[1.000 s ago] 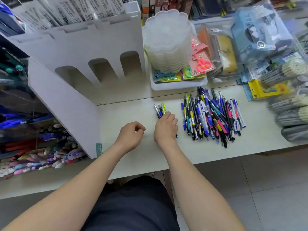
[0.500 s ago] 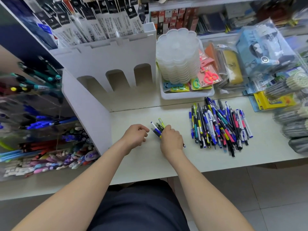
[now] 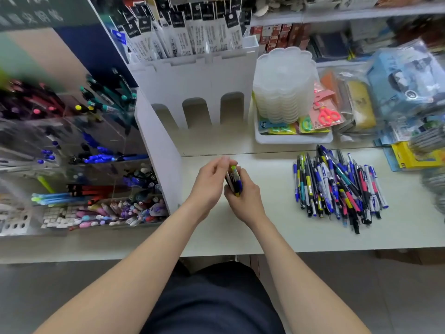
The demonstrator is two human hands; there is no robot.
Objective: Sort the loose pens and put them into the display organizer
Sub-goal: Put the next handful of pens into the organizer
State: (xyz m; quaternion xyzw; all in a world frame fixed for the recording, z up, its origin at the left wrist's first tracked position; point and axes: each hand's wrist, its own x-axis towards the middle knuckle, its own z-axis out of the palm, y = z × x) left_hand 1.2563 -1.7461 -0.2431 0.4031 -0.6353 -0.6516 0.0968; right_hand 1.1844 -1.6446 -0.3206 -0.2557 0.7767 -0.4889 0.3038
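- My left hand [image 3: 209, 186] and right hand [image 3: 243, 200] meet above the near-middle of the surface [image 3: 277, 227], both wrapped round the same small bundle of pens [image 3: 234, 180].
- Left hand: fingers curl over the far end of the bundle. Right hand: grips the near end from the right side, thumb toward me.
- The bundle stands roughly upright, tilted slightly, and is lifted clear of the surface. A yellow-green cap shows at the top, with dark blue and black barrels below. I cannot count the pens.
- The pile of loose pens [image 3: 337, 186] lies to the right, well apart from my hands. It is mixed blue, black, yellow, pink and teal, most pens running near-to-far, some crossed.
- The display organizer [image 3: 101, 131] is at left: clear tiered compartments already holding pens grouped by colour. That side is blurred.
- A white divider panel [image 3: 160, 150] stands between the organizer and my hands.
- Far middle: a white holder [image 3: 197, 80] with three arched cut-outs, packaged refills [image 3: 183, 30] standing in its top.
- Far right of that: a stack of clear plastic lids [image 3: 284, 85] in a white tray [image 3: 293, 139], with packaged red scissors [image 3: 328, 115] beside it.
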